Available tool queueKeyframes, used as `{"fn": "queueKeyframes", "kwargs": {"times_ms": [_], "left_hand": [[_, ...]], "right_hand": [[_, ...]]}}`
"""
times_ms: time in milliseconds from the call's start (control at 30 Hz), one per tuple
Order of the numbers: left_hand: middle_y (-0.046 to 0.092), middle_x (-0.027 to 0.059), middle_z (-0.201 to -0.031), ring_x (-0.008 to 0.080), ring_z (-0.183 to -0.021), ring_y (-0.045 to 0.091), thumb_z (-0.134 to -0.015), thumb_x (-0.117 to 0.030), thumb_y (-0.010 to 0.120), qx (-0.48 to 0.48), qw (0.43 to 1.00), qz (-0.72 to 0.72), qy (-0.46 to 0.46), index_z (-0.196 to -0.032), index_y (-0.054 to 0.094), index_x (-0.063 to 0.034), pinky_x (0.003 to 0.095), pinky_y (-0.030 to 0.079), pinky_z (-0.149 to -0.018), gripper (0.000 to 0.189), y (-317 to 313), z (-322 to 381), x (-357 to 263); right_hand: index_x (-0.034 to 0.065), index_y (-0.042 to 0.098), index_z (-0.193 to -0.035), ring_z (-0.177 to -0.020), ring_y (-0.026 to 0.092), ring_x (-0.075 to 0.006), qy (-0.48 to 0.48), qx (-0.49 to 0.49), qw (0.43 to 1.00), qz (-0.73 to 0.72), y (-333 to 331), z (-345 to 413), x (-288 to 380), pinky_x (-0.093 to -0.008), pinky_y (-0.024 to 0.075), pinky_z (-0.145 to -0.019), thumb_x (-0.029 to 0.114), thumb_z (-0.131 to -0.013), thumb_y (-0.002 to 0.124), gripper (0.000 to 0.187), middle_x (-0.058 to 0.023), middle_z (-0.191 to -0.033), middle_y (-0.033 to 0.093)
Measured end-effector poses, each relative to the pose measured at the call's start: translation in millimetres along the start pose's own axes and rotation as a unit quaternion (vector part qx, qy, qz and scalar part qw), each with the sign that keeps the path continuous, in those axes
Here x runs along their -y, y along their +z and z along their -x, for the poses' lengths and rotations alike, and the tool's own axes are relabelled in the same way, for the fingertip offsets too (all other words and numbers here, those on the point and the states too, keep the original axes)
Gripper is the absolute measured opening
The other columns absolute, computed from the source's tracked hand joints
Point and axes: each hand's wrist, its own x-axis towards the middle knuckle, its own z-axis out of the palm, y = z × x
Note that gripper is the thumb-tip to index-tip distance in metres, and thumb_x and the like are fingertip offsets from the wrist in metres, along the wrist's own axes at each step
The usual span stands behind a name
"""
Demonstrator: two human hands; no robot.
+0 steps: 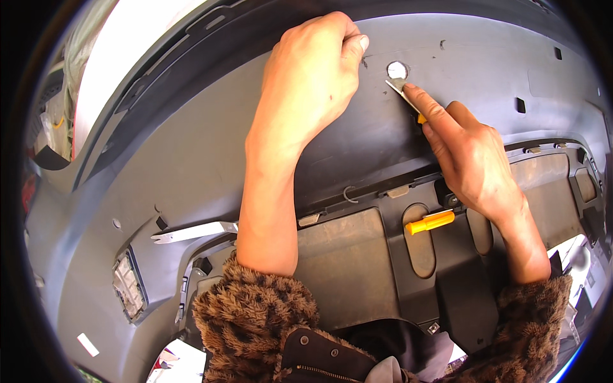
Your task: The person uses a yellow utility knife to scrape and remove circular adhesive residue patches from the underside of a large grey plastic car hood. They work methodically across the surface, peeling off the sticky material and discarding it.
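A large grey plastic car bumper cover [191, 158] lies before me, its inner side facing up. My right hand [471, 153] holds a thin-bladed tool [404, 95] with a bit of yellow handle showing under the fingers. Its metal tip is at the lower edge of a round hole [397, 70] in the bumper, with my index finger extended along the blade. Left of the hole, my left hand [318, 72] is curled by the bumper's far edge, back of the hand up. Its fingers are mostly hidden, so whether it grips anything cannot be seen.
A yellow-handled tool [430, 223] rests on the black lower grille section [342, 258]. A flat silver pry tool [194, 232] with a notched end lies left of my left forearm. Square cutouts [520, 105] and clip tabs [398, 192] are along the bumper.
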Motion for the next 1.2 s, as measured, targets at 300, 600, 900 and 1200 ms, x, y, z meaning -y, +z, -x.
{"fn": "queueKeyframes", "kwargs": {"times_ms": [300, 600, 900, 1200], "left_hand": [[0.073, 0.0184, -0.084, 0.0379, -0.08, 0.071, -0.095, -0.015, 0.066, -0.021, 1.0, 0.004, 0.003, -0.091, 0.073, 0.0012, 0.0449, 0.055, -0.074, 0.018, 4, -1, -1], [0.065, 0.0043, -0.072, 0.01, -0.065, 0.055, -0.096, -0.016, 0.07, -0.005, 0.999, 0.045, -0.01, -0.101, 0.072, 0.0021, 0.0297, 0.046, -0.062, 0.018, 4, 0, 6], [0.067, 0.0056, -0.082, 0.0234, -0.071, 0.066, -0.085, -0.024, 0.081, -0.041, 0.99, -0.12, 0.07, -0.096, 0.072, -0.0038, 0.0385, 0.052, -0.068, 0.025, 17, 7, -10], [0.067, 0.0101, -0.084, 0.0296, -0.071, 0.068, -0.087, -0.015, 0.077, -0.075, 0.99, -0.099, 0.069, -0.09, 0.07, -0.0027, 0.0411, 0.054, -0.069, 0.015, 33, 7, -9]], "right_hand": [[0.0134, 0.055, -0.149, -0.068, 0.065, -0.0407, 0.0, -0.01, 1.0, 0.024, 8, -3, 6, -0.0499, 0.0532, -0.064, 0.011, -0.101, 0.06, 0.049, -0.0209, -0.083, 0.062], [0.0138, 0.057, -0.145, -0.089, 0.069, -0.0413, -0.015, -0.085, 0.995, -0.059, 3, -7, -7, -0.0458, 0.0556, -0.077, 0.013, -0.101, 0.062, 0.044, -0.0173, -0.103, 0.069], [0.015, 0.063, -0.134, -0.084, 0.066, -0.0374, 0.002, -0.136, 0.991, -0.005, -12, -22, -22, -0.0422, 0.0529, -0.074, 0.011, -0.099, 0.067, 0.036, -0.0131, -0.099, 0.065], [0.0117, 0.059, -0.144, -0.072, 0.067, -0.016, 0.147, 0.06, 0.912, -0.378, -47, -21, -18, -0.0285, 0.054, -0.059, 0.012, -0.103, 0.062, 0.042, -0.0081, -0.094, 0.066]]}}
